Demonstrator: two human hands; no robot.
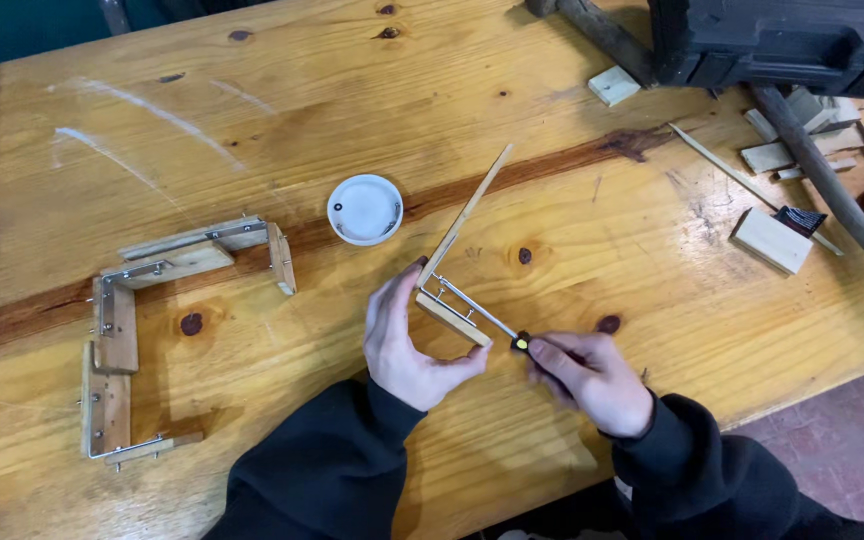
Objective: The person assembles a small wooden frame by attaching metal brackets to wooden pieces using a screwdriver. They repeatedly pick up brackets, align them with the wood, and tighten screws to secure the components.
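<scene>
My left hand (407, 340) grips a small wooden corner piece (449, 318) with a metal bracket, joined to a long thin wooden strip (470, 210) that slants up and away. My right hand (592, 378) is closed on a screwdriver (497, 328) with a black and yellow handle. The screwdriver's shaft reaches left to the metal bracket at the joint. Both sleeves are black.
A white round lid (365, 209) lies beyond the strip. A chain of wooden blocks joined by metal brackets (122, 330) lies at the left. A black tool case (782, 40), wood offcuts (772, 240) and a long dark handle (827, 185) crowd the far right of the wooden table (252, 120).
</scene>
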